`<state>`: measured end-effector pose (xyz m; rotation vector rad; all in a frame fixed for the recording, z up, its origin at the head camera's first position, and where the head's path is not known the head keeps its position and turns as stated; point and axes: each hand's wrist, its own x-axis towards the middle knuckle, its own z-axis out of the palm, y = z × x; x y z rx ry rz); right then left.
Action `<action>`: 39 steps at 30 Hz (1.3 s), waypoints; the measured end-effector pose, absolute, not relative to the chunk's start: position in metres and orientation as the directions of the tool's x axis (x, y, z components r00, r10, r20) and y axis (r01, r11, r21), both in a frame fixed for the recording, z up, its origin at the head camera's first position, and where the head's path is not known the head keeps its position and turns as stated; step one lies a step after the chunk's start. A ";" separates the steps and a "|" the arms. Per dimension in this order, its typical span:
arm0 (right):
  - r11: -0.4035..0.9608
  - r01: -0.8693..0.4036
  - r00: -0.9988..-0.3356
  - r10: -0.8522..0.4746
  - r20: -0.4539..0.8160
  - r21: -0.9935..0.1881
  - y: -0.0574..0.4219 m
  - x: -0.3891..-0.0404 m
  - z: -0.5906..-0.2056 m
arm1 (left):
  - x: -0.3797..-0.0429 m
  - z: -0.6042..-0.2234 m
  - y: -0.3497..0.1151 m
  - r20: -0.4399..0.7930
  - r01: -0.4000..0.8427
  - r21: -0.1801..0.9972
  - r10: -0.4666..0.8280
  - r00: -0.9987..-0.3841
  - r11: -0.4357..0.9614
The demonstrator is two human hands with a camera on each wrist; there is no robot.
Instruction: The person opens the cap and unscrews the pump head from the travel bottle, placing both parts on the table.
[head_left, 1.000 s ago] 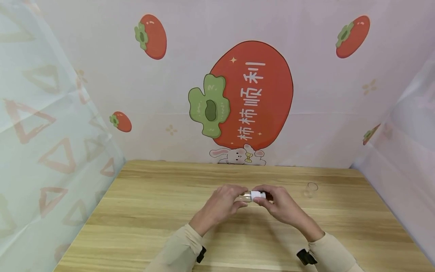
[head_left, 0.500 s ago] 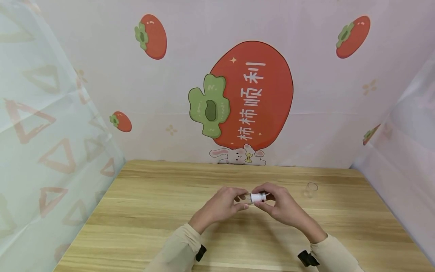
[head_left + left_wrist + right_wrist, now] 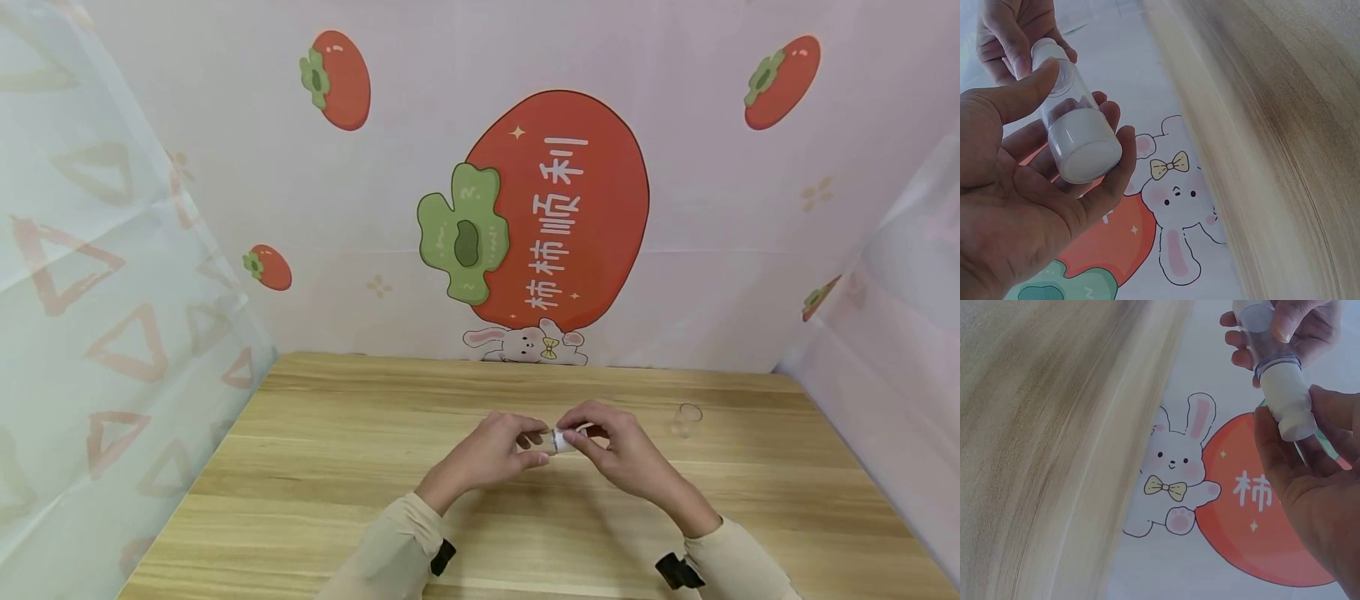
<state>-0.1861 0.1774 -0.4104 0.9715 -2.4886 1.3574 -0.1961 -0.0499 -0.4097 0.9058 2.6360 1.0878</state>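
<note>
Both hands hold a small clear pump bottle (image 3: 1088,147) with a white base inside, lying about sideways over the table's middle. My left hand (image 3: 487,450) grips the clear body between thumb and curled fingers. On the right, my right hand (image 3: 622,448) pinches the white pump top (image 3: 1285,390) between thumb and fingertips. The top sits on the bottle's neck end, with a narrower nozzle (image 3: 1297,424) at its tip. In the head view, fingers hide parts of the bottle.
A clear, see-through cap (image 3: 682,427) with a thin dark-looking rim stands on the wooden table (image 3: 337,500), beyond the right hand. Behind the table's far edge rises a printed cloth backdrop (image 3: 405,125), with cloth sides left and right.
My right thumb and fingers have shifted round the white top, the thumb now lying over it. The bottle has tilted slightly, and the left hand has barely moved.
</note>
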 end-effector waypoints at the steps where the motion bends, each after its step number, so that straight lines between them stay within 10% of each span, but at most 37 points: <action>1: 0.383 -0.598 -0.783 -0.469 0.410 -0.704 0.177 -0.186 -0.411 | -0.196 -0.410 -0.050 0.087 0.475 0.684 0.585 -0.806 0.553; 39: 0.367 -0.485 -0.802 -0.549 0.236 -0.794 0.190 -0.189 -0.411 | -0.189 -0.399 -0.051 0.168 0.498 0.643 0.527 -0.833 0.582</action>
